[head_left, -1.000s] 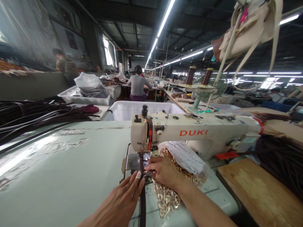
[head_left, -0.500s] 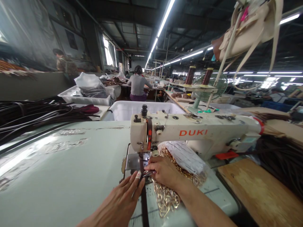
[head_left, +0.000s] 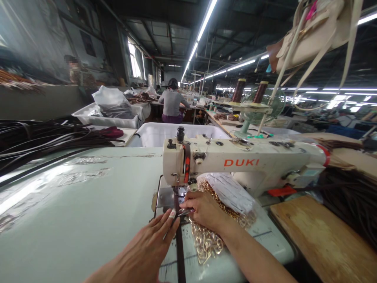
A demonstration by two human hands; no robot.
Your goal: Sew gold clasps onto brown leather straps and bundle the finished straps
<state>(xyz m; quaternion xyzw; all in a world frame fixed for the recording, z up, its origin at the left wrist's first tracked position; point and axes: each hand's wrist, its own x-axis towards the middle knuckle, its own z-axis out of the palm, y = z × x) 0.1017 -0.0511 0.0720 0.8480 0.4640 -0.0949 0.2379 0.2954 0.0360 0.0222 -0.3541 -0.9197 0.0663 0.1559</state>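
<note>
A long dark brown strap [head_left: 180, 255] runs from the table's front edge up under the needle area of a white DUKI sewing machine [head_left: 212, 161]. My left hand [head_left: 147, 243] lies along its left side, fingers stretched out and tips touching the strap; one finger wears a white wrap. On the other side, my right hand [head_left: 204, 208] is closed around a small shiny metal tool [head_left: 185, 212], whose kind I cannot make out, its tip close to the strap. Gold-coloured chains with clasps [head_left: 206, 243] lie beneath and beside my right wrist.
A white plastic package [head_left: 229, 194] rests on the chains. Right of the machine is a wooden board [head_left: 321, 239]. Dark straps [head_left: 44, 137] are heaped at the left; a white bin [head_left: 144, 135] stands behind the table. A person [head_left: 172, 102] sits further back.
My view has shifted slightly, and my left hand sits a little lower and further left. Both hands keep their places at the strap, the right still holding the metal tool.
</note>
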